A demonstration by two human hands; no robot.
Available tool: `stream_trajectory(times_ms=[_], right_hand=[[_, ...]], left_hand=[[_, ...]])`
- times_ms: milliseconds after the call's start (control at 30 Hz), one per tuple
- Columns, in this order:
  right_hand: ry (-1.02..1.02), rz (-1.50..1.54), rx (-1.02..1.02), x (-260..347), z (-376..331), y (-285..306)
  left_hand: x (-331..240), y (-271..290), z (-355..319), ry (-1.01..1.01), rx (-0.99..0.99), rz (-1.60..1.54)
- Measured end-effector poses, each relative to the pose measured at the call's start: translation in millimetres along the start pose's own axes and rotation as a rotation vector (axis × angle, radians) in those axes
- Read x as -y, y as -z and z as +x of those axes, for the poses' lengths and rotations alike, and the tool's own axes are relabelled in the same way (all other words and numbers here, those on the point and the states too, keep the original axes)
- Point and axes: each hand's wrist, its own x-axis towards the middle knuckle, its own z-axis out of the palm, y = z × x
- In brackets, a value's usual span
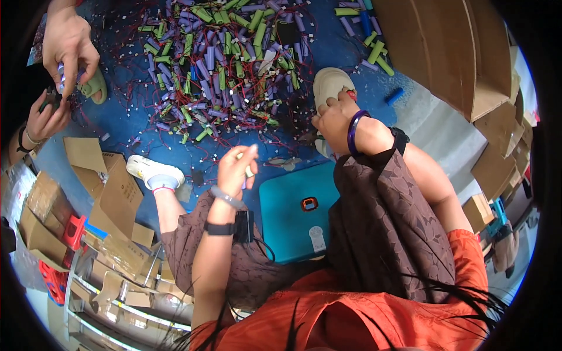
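Blue floor mat [351, 52] carries a big pile of cells [225, 64]: green and purple cylindrical batteries tangled in thin red wires. Taking that pile as the reference for everything else.

Left hand [237, 169] is raised just below the pile's near edge, fingers pinched together on a small pale piece [249, 171]; too small to tell what it is. Grey band and black watch on that wrist.

Right hand [335, 117] sits at the pile's lower right corner, knuckles up, fingers curled down against the mat beside a beige shoe [331, 85]. Cannot tell whether it is clamped on anything; the fingertips are hidden. Purple bangle and black strap on that wrist.

Teal flat case [293, 210] with a small orange-ringed detail lies below the pile, between the person's knees. White shoe [153, 172] is below and left of the pile.

Second person's hands at the pile's left side: upper hand [69, 44] pinches a purple cell, lower hand [47, 117] grips a dark object, unclear which kind.

Loose green and blue cells [374, 50] lie right of the pile, next to a large cardboard box [451, 52]. Folded cardboard [111, 187] is well below left of the pile.
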Motion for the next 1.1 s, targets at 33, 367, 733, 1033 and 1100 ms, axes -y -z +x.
stream_trajectory(times_ms=[33, 367, 733, 1033, 1100], right_hand=[[-0.029, -0.027, -0.070, 1, 0, 0], [-0.017, 0.026, -0.004, -4, -1, 3], [0.008, 0.127, -0.103, -9, -5, -8], [0.078, 0.215, -0.188, -7, -1, -16], [0.171, 0.402, -0.411, -2, -1, -12]], left_hand=[[6, -4, 12, 0.001, -0.032, 0.187], [29, -103, 70, -0.215, -0.442, 0.062], [53, -89, 101, -0.231, -0.651, -0.124], [61, -71, 86, -0.161, -0.524, -0.202], [39, -68, 49, -0.163, -0.418, -0.317]])
